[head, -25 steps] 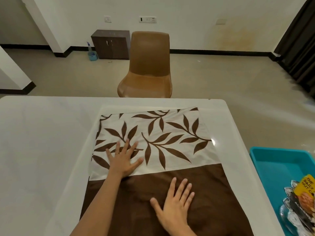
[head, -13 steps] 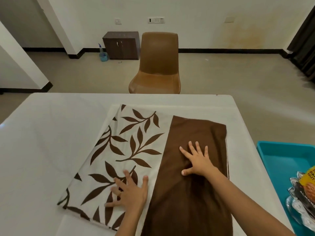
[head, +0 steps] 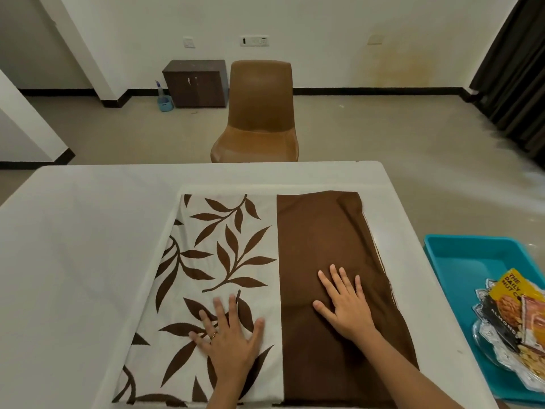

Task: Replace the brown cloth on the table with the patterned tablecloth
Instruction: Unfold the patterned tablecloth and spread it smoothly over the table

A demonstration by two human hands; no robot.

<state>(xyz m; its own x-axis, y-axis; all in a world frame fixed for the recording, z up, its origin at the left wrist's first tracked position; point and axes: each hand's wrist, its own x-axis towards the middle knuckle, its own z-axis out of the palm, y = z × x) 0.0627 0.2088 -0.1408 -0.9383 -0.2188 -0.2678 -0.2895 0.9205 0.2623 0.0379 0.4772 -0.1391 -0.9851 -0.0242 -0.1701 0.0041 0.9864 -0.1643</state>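
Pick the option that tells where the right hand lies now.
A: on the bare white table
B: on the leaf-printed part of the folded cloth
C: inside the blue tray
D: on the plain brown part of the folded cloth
D: the right hand lies flat, fingers spread, on the plain brown part of the folded cloth. The left hand is the one on the leaf-printed part.
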